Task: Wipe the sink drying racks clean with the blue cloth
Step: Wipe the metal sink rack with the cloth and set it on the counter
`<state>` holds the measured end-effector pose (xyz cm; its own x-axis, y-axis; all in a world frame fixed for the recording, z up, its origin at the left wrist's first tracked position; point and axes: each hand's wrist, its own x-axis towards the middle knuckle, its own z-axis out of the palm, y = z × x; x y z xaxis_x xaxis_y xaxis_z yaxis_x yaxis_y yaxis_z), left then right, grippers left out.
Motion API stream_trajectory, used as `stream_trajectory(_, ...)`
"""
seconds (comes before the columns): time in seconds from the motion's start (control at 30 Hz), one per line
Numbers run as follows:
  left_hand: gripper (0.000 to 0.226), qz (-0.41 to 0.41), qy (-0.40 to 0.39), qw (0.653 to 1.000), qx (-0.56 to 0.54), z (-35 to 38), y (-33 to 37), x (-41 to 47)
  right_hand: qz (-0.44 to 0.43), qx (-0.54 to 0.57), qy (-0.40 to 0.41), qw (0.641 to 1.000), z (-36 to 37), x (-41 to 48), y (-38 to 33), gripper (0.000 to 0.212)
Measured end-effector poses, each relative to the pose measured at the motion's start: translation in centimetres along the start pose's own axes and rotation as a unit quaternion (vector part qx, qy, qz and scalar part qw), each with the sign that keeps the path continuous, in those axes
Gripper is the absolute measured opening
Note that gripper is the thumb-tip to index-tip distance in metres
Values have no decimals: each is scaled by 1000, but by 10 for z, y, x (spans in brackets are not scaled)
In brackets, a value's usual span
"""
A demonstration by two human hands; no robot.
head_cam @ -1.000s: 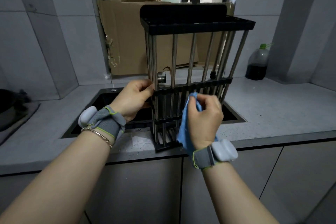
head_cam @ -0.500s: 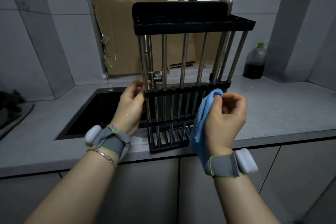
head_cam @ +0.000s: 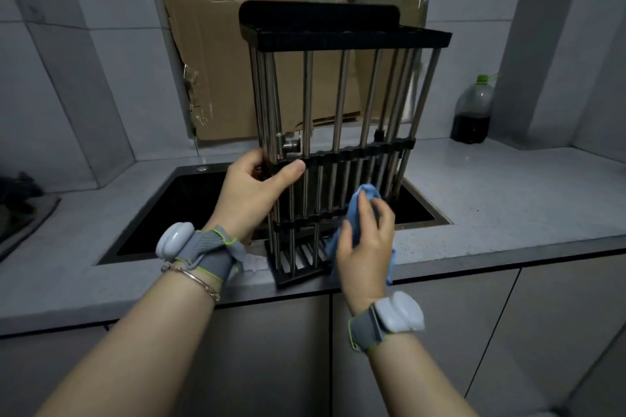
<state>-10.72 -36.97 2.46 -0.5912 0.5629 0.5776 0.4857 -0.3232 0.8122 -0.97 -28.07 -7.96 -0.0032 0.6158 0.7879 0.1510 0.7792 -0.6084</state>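
At the counter's near edge, the right hand grasps the one blue cloth, bunched against the lower right rods of the drying rack. The rack stands on end on the counter lip in front of the single sink. To the left, the left hand clasps the rack's left edge at a black crossbar. Wiping seems under way low down, and the upper rods and top bar probably remain to be done. Two black top bars suggest two racks held together, but I cannot be sure. Farther back stand one dark bottle and some cardboard at the window.
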Motion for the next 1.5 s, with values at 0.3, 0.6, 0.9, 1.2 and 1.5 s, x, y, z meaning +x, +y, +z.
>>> stream_trajectory(0.3,37,-155,42,976,-147,-2,6,26,-22,85,68,994,-38,56,-26,29)
stream_trajectory(0.6,40,-185,43,967,-169,-4,1,31,-131,-87,1,988,-36,61,-2,39)
stream_trajectory(0.9,35,-172,40,977,-123,13,-5,34,8,38,31,999,-62,64,4,31)
stream_trajectory(1.2,55,-202,60,967,-143,16,-13,63,166,178,25,970,-69,106,-11,29)
stream_trajectory(1.5,55,-190,47,974,-110,29,-29,74,-63,-125,-110,984,-25,51,20,44)
